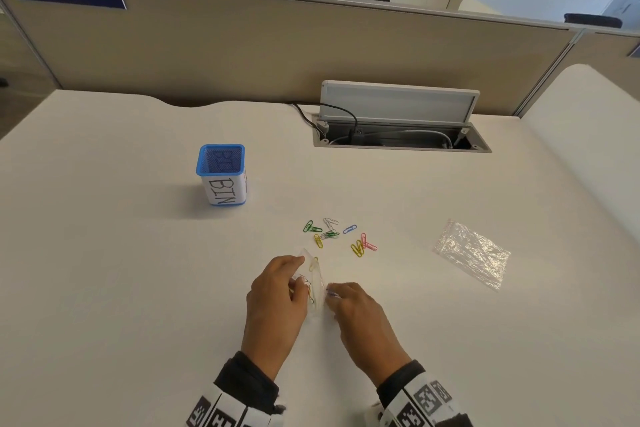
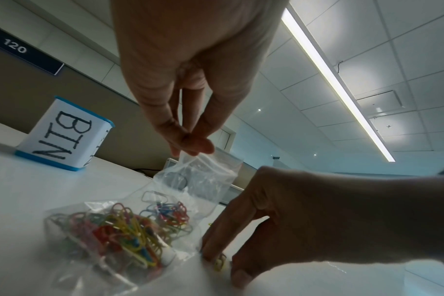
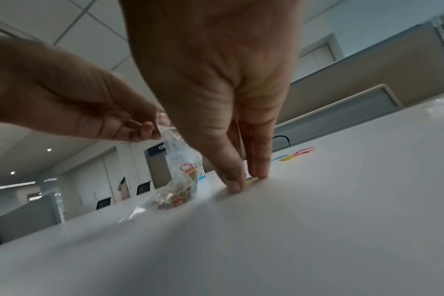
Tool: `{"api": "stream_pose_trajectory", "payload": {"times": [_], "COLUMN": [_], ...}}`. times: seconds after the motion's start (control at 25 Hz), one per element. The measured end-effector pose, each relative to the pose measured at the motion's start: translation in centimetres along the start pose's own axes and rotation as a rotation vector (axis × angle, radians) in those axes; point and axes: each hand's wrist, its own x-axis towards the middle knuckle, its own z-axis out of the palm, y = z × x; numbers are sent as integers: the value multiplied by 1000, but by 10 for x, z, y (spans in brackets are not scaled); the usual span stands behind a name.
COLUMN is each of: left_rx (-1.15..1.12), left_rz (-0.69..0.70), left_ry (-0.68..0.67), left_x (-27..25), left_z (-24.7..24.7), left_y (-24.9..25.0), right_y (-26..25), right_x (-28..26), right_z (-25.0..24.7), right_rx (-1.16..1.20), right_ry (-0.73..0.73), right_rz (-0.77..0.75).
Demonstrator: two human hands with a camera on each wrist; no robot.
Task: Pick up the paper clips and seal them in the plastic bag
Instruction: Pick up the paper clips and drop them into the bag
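My left hand [image 1: 298, 265] pinches the top edge of a small clear plastic bag [image 2: 198, 176] and holds it upright on the white desk [image 1: 138, 288]. Many coloured paper clips [image 2: 124, 230] lie inside the bag. Just right of it, my right hand [image 1: 330, 291] has thumb and fingertips down on the desk, pinching a yellow paper clip [image 2: 219, 262]. Several loose paper clips [image 1: 332, 234] in green, white, blue, yellow and pink lie scattered beyond both hands. The wrist views show the left hand [image 3: 147, 128] on the bag rim and the right hand [image 3: 246, 180] touching the desk.
A second clear plastic bag [image 1: 471, 255] lies flat to the right. A blue mesh pot labelled BIN [image 1: 221, 173] stands at the back left. An open cable hatch [image 1: 398, 135] sits at the rear, before the beige partition [image 1: 277, 52].
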Motion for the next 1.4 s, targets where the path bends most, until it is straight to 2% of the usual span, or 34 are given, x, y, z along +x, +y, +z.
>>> {"api": "stream_pose_trajectory", "payload": {"times": [0.12, 0.24, 0.48, 0.6, 0.68, 0.72, 0.84, 0.92, 1.08, 1.16, 1.2, 1.28, 1.36, 1.4], "left_rx": [1, 0, -5, -9, -17, -21, -21, -28, -32, -34, -34, -29, -22, -20], "left_rz": [4, -4, 27, 45, 54, 57, 66, 66, 27, 24, 30, 43, 42, 38], "left_ry": [-6, -16, -18, -13, -4, 0, -1, 4, 31, 43, 48, 52, 51, 54], "left_x": [-1, -1, -5, -6, -6, -5, -5, -4, -3, -3, -2, -2, -1, 0], "left_z": [-2, -2, -4, -4, -4, -5, -5, -6, -11, -13, -13, -14, -13, -13], "left_y": [1, 0, -2, -3, -2, -2, -1, -2, -5, -6, -6, -6, -6, -6], "right_y": [2, 5, 5, -7, -18, -23, -34, -37, -33, -22, -16, -9, -5, -4], "right_x": [-1, -1, 5, 10, 13, 15, 18, 18, 25, 33, 37, 40, 39, 36], "right_z": [3, 2, -15, -35, -47, -48, -42, -38, -39, -35, -30, -19, -11, -7], "right_rx": [-69, -14, 522, 864, 1012, 994, 743, 702, 800, 710, 567, 255, 79, 33], "right_ry": [30, 33, 195, 303, 278, 259, 244, 259, 496, 511, 429, 159, -46, -94], "right_rz": [-4, 77, 361, 350, 292, 262, 222, 217, 230, 249, 222, 104, 19, -10]}}
